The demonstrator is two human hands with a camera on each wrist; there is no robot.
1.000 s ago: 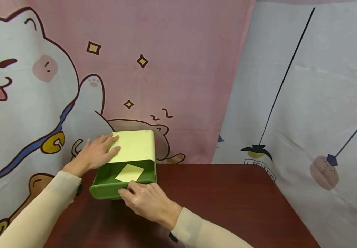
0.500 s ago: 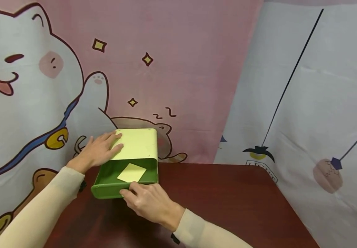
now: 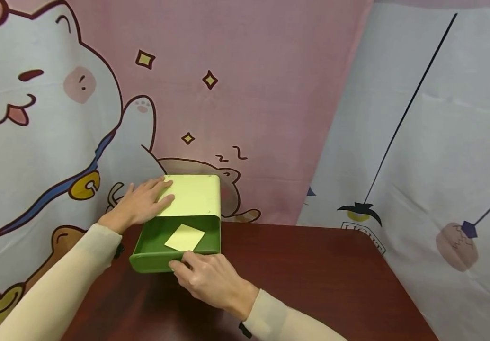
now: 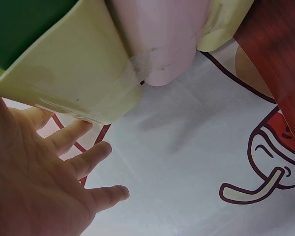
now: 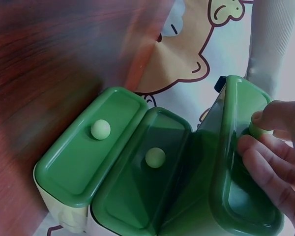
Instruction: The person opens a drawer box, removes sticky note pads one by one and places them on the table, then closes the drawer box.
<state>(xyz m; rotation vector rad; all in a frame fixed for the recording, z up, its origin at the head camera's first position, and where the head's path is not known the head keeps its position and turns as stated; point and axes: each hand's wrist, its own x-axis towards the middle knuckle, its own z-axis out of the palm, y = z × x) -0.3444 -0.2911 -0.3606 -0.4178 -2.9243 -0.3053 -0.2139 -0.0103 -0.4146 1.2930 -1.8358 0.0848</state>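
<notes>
A small drawer cabinet [image 3: 195, 194] with a cream top tier stands at the table's left. Its green top drawer [image 3: 153, 263] is pulled out, and a pale yellow square of paper [image 3: 185, 237] lies inside. My left hand [image 3: 140, 203] rests on the cabinet's upper left edge; in the left wrist view its fingers spread beside the cream wall. At the drawer's front, my right hand [image 3: 215, 279] pinches the round green knob [image 5: 255, 132] between thumb and fingers, as the right wrist view shows.
Below are two closed green drawers, with a lower knob [image 5: 101, 129] and a middle knob [image 5: 155, 157]. The cabinet's middle tier [image 4: 162, 44] is pink. Beneath everything is a dark red wooden table [image 3: 304, 274]. A cartoon-printed cloth [image 3: 270, 94] hangs close behind.
The top drawer has slid slightly further out toward me, with the right hand still on its knob. The left hand has kept its place on the cabinet. The head view has shifted a little.
</notes>
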